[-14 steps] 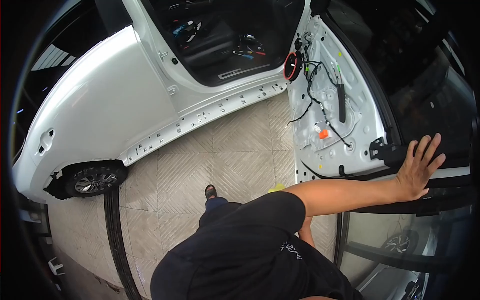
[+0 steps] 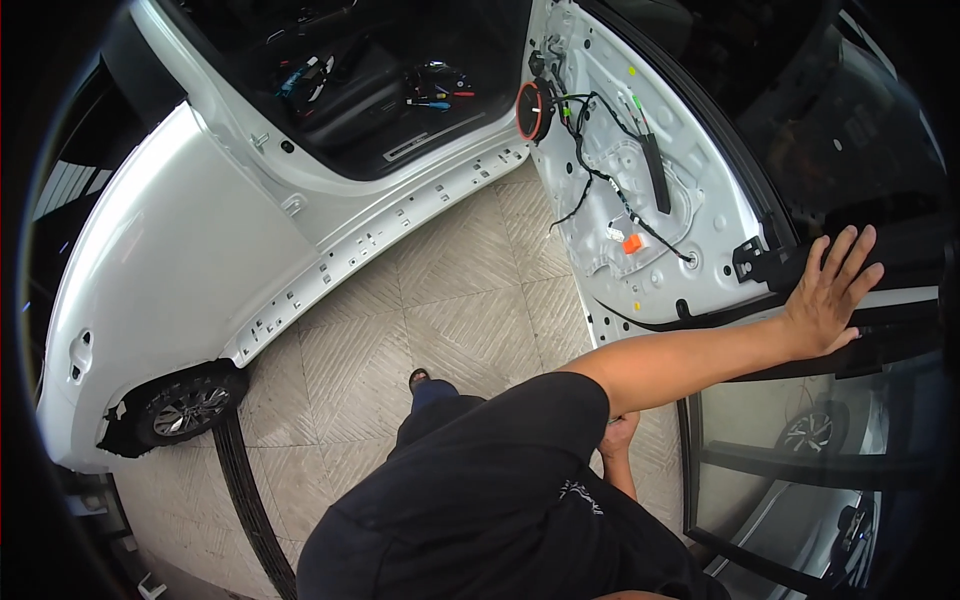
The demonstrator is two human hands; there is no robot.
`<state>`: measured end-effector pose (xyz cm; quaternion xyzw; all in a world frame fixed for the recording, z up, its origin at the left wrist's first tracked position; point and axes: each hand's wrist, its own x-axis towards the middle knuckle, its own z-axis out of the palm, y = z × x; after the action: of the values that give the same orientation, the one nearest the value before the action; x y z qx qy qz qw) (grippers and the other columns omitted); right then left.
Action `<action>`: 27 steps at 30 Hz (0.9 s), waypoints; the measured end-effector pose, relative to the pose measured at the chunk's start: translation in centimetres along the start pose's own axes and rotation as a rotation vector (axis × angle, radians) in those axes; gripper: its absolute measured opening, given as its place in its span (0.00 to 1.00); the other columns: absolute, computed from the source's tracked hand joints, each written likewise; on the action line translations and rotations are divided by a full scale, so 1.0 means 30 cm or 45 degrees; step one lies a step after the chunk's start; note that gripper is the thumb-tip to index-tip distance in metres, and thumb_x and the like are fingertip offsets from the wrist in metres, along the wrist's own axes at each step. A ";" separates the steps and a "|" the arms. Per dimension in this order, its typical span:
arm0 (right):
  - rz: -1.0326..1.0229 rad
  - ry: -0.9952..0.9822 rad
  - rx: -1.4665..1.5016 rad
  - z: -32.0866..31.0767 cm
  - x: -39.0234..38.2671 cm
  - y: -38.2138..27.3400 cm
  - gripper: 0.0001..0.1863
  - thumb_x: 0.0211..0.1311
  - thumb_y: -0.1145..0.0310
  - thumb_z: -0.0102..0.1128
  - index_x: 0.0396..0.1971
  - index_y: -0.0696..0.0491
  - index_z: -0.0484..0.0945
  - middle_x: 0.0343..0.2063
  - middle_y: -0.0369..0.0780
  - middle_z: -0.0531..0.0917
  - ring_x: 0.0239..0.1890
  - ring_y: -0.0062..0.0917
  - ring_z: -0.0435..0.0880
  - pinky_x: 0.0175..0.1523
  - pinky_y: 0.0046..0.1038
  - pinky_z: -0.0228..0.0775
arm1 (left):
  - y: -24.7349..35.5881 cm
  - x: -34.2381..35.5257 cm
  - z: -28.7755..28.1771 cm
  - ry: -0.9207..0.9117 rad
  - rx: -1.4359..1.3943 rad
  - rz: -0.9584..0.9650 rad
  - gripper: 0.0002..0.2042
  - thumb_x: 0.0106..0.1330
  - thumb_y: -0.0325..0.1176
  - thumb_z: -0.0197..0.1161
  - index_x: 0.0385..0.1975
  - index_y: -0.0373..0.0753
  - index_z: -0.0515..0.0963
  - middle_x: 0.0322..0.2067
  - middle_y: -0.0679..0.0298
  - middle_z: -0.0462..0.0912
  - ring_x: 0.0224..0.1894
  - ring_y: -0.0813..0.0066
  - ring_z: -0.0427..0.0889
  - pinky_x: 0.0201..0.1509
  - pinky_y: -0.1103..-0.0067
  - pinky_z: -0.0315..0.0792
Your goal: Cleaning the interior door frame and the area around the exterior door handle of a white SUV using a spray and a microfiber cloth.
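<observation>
My left hand (image 2: 832, 290) reaches across to the right with its fingers spread. It lies flat against the black trim (image 2: 900, 255) along the window edge of an open white car door. Below that arm is my right hand (image 2: 621, 432), partly covered by it, with its fingers curled. A small bit of something shows at the fingers, too little to name. The door's inner panel is off: its bare metal (image 2: 720, 190) shows a black wiring harness (image 2: 590, 172), an orange connector (image 2: 632, 244) and a red-rimmed round speaker (image 2: 530, 110).
On the left stands the white car body (image 2: 170, 250) with a wheel (image 2: 190, 410) and a perforated sill (image 2: 380, 235). Several tools (image 2: 430, 103) lie inside the cabin. A dark strip (image 2: 250, 480) crosses the tiled floor (image 2: 460, 330). The door's window glass (image 2: 760, 440) is at lower right.
The view has shifted, so the car and door sit further left. My left hand stays flat on the door trim. More of my right hand shows beneath the left arm.
</observation>
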<state>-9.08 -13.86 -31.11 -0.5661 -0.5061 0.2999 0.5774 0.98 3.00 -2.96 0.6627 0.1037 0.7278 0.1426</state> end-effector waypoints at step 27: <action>1.195 -0.862 -0.107 1.047 0.981 0.202 0.20 0.69 0.63 0.67 0.55 0.58 0.78 0.45 0.40 0.86 0.47 0.23 0.85 0.56 0.27 0.76 | -0.755 -0.598 -2.293 0.054 0.579 -1.270 0.43 0.53 0.30 0.77 0.70 0.29 0.63 0.57 0.44 0.79 0.59 0.55 0.82 0.64 0.67 0.73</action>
<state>-27.68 25.28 -34.50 -0.6250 -0.3689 0.6676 0.1657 -64.37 20.68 -34.33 0.5324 0.5630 0.5444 0.3212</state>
